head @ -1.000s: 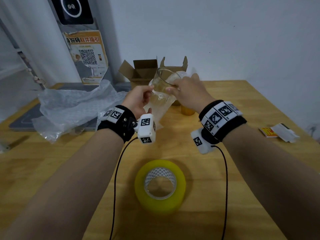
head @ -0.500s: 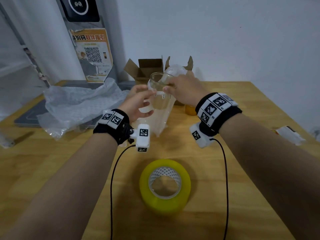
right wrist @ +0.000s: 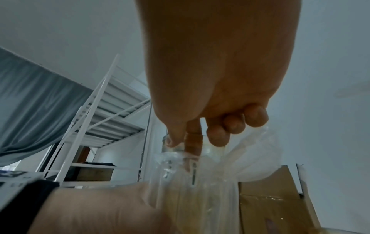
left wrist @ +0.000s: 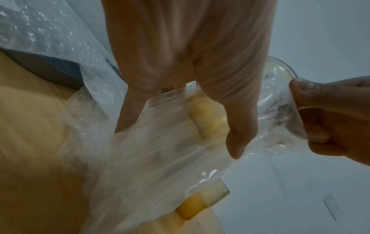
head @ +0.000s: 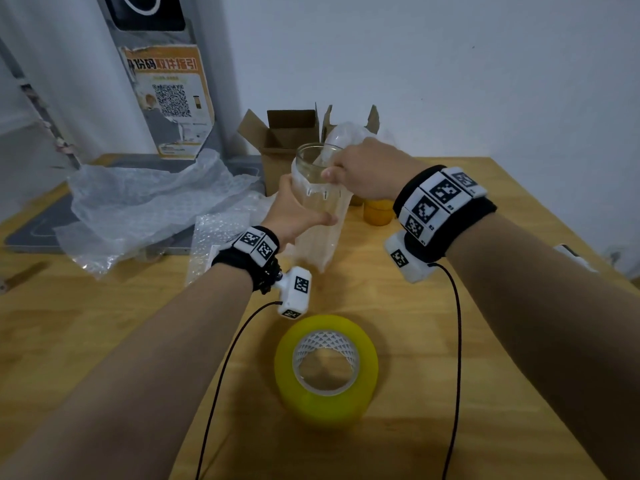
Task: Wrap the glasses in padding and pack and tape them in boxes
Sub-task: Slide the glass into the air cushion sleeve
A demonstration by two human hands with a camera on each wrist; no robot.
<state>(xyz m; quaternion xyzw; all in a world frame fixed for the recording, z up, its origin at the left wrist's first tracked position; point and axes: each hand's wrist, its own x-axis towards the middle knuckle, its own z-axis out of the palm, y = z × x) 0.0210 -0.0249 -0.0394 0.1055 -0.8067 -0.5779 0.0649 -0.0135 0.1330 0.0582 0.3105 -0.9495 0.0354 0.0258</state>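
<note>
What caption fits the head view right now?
Left hand steadies the padding sleeve while right hand lowers the glass in.

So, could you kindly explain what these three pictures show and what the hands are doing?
No machine here: a person works bare-handed, with cameras strapped to the head and both wrists. The head view looks down at a wooden table; each wrist view looks along one hand. The left hand grips a padding sleeve around a clear glass, while the right hand pinches the glass rim and sleeve top. On the table lie a yellow tape roll, bubble wrap, open boxes and an amber glass.
</note>
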